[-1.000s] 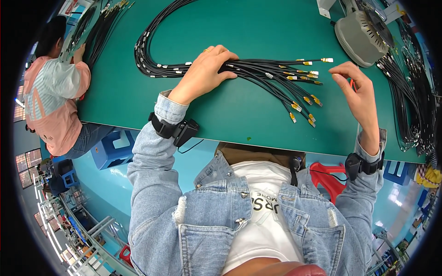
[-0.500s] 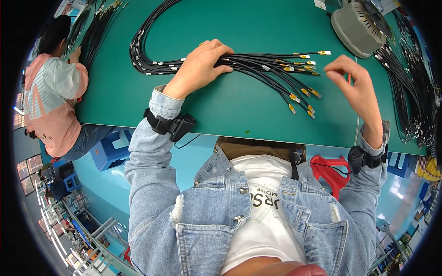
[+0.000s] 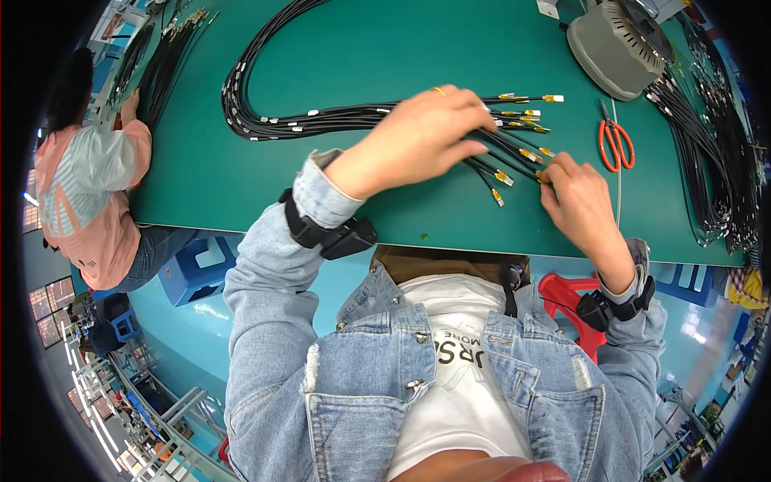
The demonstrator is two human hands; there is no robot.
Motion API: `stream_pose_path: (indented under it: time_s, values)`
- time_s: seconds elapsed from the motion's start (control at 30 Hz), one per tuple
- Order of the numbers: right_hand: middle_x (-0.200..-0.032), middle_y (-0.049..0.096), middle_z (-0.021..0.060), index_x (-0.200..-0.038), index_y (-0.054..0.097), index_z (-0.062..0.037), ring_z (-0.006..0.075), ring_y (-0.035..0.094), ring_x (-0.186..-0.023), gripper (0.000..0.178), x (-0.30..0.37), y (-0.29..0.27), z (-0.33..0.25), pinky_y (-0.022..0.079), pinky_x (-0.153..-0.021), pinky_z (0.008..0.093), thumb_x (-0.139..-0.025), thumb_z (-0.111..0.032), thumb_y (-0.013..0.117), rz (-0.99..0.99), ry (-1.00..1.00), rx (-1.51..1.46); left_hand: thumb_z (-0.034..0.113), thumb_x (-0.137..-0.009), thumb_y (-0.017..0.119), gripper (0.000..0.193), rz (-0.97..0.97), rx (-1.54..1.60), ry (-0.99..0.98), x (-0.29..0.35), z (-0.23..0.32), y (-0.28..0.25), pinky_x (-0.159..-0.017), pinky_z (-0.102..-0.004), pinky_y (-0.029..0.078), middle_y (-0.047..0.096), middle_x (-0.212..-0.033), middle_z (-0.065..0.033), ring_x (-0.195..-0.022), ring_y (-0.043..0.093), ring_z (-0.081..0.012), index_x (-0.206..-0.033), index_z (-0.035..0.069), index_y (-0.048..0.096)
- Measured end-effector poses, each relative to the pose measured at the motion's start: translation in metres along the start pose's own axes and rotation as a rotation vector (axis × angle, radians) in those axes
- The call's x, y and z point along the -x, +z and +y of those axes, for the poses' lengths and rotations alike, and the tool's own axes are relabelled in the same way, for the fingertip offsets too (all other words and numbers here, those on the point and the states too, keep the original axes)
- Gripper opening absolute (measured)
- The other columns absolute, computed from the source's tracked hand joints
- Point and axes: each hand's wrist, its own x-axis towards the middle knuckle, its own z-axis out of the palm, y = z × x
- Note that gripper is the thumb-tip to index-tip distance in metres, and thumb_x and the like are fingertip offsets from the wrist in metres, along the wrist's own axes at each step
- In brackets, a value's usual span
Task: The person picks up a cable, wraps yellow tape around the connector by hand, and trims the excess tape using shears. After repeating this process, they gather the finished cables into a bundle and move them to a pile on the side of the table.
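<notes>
A bundle of thin black cables (image 3: 333, 122) curves across the green table, with white labels along it and yellow-wrapped, silvery connector ends at its right. My left hand (image 3: 418, 140) lies over the bundle just short of those ends. Its fingers curl round the cables, which pass beneath the palm, and the thumb sits on the near side. With thumb and fingers pinched, my right hand (image 3: 580, 197) holds one cable by its connector end (image 3: 540, 175). The remaining ends fan out between my two hands.
Red-handled cutters (image 3: 615, 145) lie to the right, near a grey ribbed round machine (image 3: 614, 52). More black cables (image 3: 699, 153) hang at the table's right edge. Farther left, a person in a pink and white jacket (image 3: 96, 185) sits beside another cable bundle (image 3: 170, 64).
My left hand has slid right along the bundle toward the connector ends. My right hand has come left and down and taken one cable end, uncovering the red-handled cutters.
</notes>
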Motion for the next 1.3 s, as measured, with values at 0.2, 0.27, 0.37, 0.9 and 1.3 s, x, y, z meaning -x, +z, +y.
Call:
stream_pose_path:
  time_s: [0.2, 0.27, 0.37, 0.9, 1.3]
  values:
    - [-0.082, 0.058, 0.0080, -0.082, 0.055, -0.0027, 0.0283, 0.056, -0.067, 0.017, -0.015, -0.018, 0.017, 0.045, -0.059, 0.0345, -0.068, 0.000, 0.065, 0.179, -0.021, 0.036, 0.012, -0.077, 0.065, 0.022, 0.088, 0.074, 0.175, -0.037, 0.009, 0.039, -0.074, -0.0354, 0.045, 0.059, -0.095, -0.0090, -0.085, 0.055, -0.0274, -0.097, 0.004, 0.059]
    - [-0.083, 0.059, 0.0081, -0.083, 0.055, -0.0025, 0.0279, 0.057, -0.068, 0.018, -0.020, -0.028, 0.019, 0.045, -0.059, 0.0338, -0.068, 0.002, 0.065, 0.242, -0.034, 0.014, 0.012, -0.078, 0.064, 0.021, 0.137, 0.073, 0.219, -0.048, 0.010, 0.044, -0.071, -0.0350, 0.046, 0.060, -0.092, -0.0088, -0.081, 0.055, -0.0276, -0.096, 0.004, 0.059]
    - [-0.086, 0.061, 0.0103, -0.086, 0.056, -0.0016, 0.0269, 0.060, -0.070, 0.023, -0.030, -0.045, 0.019, 0.047, -0.060, 0.0318, -0.067, 0.006, 0.065, 0.358, -0.201, -0.114, 0.016, -0.085, 0.058, 0.015, 0.073, 0.428, -0.025, -0.067, 0.014, 0.045, -0.059, -0.0281, 0.044, 0.061, -0.076, -0.0048, -0.064, 0.054, -0.0198, -0.094, 0.004, 0.060]
    - [-0.095, 0.060, 0.0010, -0.105, 0.063, -0.0039, 0.0082, 0.052, -0.087, 0.026, -0.043, -0.105, 0.183, 0.040, -0.077, 0.0216, -0.087, -0.022, 0.056, 0.684, 0.489, -0.700, 0.020, -0.088, 0.055, 0.022, -0.238, 1.004, -0.409, -0.080, 0.001, 0.046, -0.055, -0.0228, 0.040, 0.061, -0.070, -0.0005, -0.059, 0.048, -0.0062, -0.085, 0.000, 0.064]
    - [-0.077, 0.051, -0.0071, -0.091, 0.063, -0.0137, 0.0051, 0.045, -0.076, 0.035, -0.094, -0.154, 0.301, 0.030, -0.075, 0.0274, -0.079, -0.046, 0.061, 0.075, 0.695, -0.414, 0.022, -0.085, 0.059, 0.021, -0.019, 0.723, -0.220, -0.090, 0.008, 0.018, -0.064, -0.0258, 0.044, 0.060, -0.080, -0.0035, -0.070, 0.053, -0.0109, -0.085, 0.002, 0.064]
